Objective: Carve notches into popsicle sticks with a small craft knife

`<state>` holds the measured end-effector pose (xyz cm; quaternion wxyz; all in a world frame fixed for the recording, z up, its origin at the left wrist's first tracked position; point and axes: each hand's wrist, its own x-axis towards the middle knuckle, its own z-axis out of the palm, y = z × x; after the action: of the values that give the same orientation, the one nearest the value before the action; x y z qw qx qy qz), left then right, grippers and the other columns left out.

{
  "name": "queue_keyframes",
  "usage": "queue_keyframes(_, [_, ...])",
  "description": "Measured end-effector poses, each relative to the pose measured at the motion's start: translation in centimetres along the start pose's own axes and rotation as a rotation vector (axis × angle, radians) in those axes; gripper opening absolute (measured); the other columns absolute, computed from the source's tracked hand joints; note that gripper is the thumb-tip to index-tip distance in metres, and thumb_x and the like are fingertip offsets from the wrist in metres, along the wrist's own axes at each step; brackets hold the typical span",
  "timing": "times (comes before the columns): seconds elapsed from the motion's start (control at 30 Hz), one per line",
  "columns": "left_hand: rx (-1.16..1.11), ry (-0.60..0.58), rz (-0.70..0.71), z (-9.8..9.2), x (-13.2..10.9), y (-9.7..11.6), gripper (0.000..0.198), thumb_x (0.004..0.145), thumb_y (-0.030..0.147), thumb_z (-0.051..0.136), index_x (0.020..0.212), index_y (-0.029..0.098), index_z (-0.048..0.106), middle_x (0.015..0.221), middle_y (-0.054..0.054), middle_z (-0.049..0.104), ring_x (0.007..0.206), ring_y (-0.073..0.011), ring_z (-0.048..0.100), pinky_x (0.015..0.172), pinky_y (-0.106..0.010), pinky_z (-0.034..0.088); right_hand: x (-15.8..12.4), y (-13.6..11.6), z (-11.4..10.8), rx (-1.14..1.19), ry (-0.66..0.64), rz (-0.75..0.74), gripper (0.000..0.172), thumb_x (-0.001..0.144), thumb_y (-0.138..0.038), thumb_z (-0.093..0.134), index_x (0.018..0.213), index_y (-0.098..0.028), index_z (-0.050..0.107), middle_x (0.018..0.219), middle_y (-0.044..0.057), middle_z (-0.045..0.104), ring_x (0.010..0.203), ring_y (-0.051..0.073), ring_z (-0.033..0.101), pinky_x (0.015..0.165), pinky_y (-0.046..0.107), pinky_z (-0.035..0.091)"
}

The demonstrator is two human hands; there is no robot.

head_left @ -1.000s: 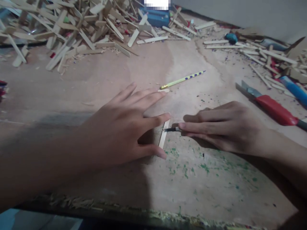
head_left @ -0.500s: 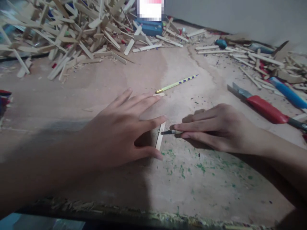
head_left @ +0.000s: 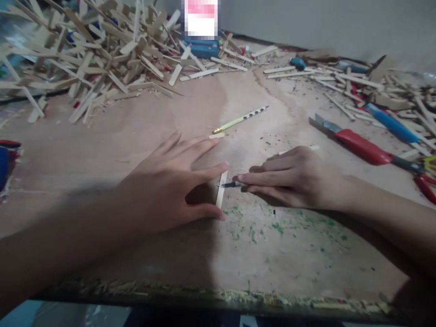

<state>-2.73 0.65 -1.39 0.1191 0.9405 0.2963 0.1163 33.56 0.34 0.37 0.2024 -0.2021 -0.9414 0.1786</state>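
My left hand (head_left: pixel 166 184) lies over the board with its fingers spread. Its forefinger and thumb hold down the two ends of a short pale wooden craft stick (head_left: pixel 220 198). Pinched in my right hand (head_left: pixel 293 177) is a small craft knife (head_left: pixel 231 184); its dark blade lies across the upper part of the stick, and most of the handle is hidden by my fingers. A small curl or sliver shows at the blade's tip. Just beyond my left fingertips lies a rounded stick piece (head_left: pixel 217 136), below a yellow pencil (head_left: pixel 238 120) with dark spots.
A large heap of craft sticks (head_left: pixel 102 54) fills the far left. More sticks (head_left: pixel 368 81) lie far right beside a blue-handled tool (head_left: pixel 391 122). Red-handled cutters (head_left: pixel 364 146) rest right of my right hand. Shavings line the board's near edge (head_left: pixel 170 293). A blue box (head_left: pixel 200 47) stands at the back.
The view has shifted a little, so most things appear further left. The blade now reaches further across the stick, and a small sliver shows at its tip. Both hands keep their holds.
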Motion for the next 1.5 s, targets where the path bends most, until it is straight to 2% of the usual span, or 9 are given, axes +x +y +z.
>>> queue_keyframes(0.1, [0.019,0.024,-0.031,0.3,0.1,0.0,0.089,0.111,0.096,0.086,0.178,0.037,0.082,0.203,-0.019,0.06,0.184,-0.0542,0.063,0.155,-0.082,0.046,0.1,-0.1,0.3,0.016,0.037,0.015,0.029,0.138,-0.032,0.072,0.159,-0.019,0.087,0.113,0.006,0.095,0.084,0.014,0.085,0.071,0.031,0.056])
queue_keyframes(0.27, [0.064,0.009,-0.049,0.4,0.5,0.5,0.09,0.107,0.097,0.092,0.174,0.038,0.085,0.202,-0.017,0.062,0.182,-0.0508,0.065,0.153,-0.077,0.052,0.1,-0.4,0.6,-0.001,0.058,0.013,0.028,0.137,-0.027,0.071,0.157,-0.017,0.088,0.105,0.005,0.093,0.077,0.013,0.081,0.067,0.033,0.049])
queue_keyframes(0.5, [0.06,0.032,-0.052,0.3,0.2,0.5,0.09,0.105,0.096,0.096,0.174,0.04,0.084,0.204,-0.016,0.06,0.184,-0.0498,0.063,0.155,-0.078,0.047,0.2,-0.6,0.2,0.083,0.055,0.054,0.022,0.137,-0.025,0.072,0.149,-0.017,0.089,0.113,0.007,0.097,0.084,0.013,0.087,0.071,0.029,0.057])
queue_keyframes(0.77, [0.016,0.051,-0.05,0.6,0.2,0.7,0.089,0.11,0.095,0.09,0.18,0.04,0.08,0.206,-0.015,0.057,0.188,-0.0494,0.059,0.16,-0.076,0.041,0.5,-1.2,0.0,0.053,0.025,0.071,0.023,0.136,-0.027,0.071,0.149,-0.018,0.089,0.105,0.007,0.095,0.073,0.016,0.08,0.064,0.035,0.053])
queue_keyframes(0.93, [0.012,0.027,-0.064,0.5,0.4,0.7,0.092,0.106,0.096,0.095,0.178,0.039,0.082,0.205,-0.018,0.057,0.19,-0.0511,0.056,0.159,-0.078,0.041,0.3,-1.3,0.3,0.0,0.055,0.064,0.029,0.136,-0.028,0.072,0.161,-0.023,0.086,0.099,0.004,0.092,0.07,0.018,0.08,0.063,0.035,0.054])
queue_keyframes(1.13, [-0.002,0.02,-0.059,0.5,0.4,0.3,0.091,0.107,0.096,0.093,0.178,0.041,0.082,0.206,-0.015,0.058,0.188,-0.0523,0.058,0.158,-0.081,0.041,0.2,-0.9,1.0,-0.076,0.059,0.005,0.025,0.137,-0.029,0.072,0.155,-0.018,0.087,0.102,0.005,0.092,0.074,0.015,0.081,0.065,0.034,0.051])
queue_keyframes(1.27, [-0.001,0.041,-0.048,0.8,0.2,0.2,0.092,0.107,0.097,0.092,0.179,0.041,0.082,0.204,-0.016,0.059,0.185,-0.054,0.06,0.155,-0.081,0.044,0.0,-0.9,1.0,-0.048,0.087,-0.004,0.025,0.137,-0.029,0.073,0.151,-0.015,0.088,0.1,0.005,0.092,0.074,0.014,0.081,0.066,0.03,0.053])
queue_keyframes(1.4, [0.008,0.06,-0.05,1.1,0.0,0.4,0.091,0.107,0.098,0.091,0.18,0.044,0.081,0.206,-0.012,0.057,0.188,-0.0505,0.059,0.158,-0.077,0.041,-0.2,-1.0,0.5,-0.001,0.108,0.035,0.025,0.134,-0.025,0.076,0.155,-0.017,0.087,0.098,0.004,0.092,0.069,0.012,0.078,0.065,0.026,0.057])
queue_keyframes(1.5, [0.016,0.073,-0.052,0.9,0.1,0.5,0.093,0.106,0.099,0.092,0.18,0.043,0.079,0.206,-0.015,0.057,0.19,-0.0488,0.057,0.159,-0.076,0.041,-0.1,-1.0,0.4,0.0,0.103,0.029,0.024,0.134,-0.023,0.076,0.154,-0.017,0.087,0.099,0.004,0.091,0.071,0.013,0.079,0.067,0.027,0.057])
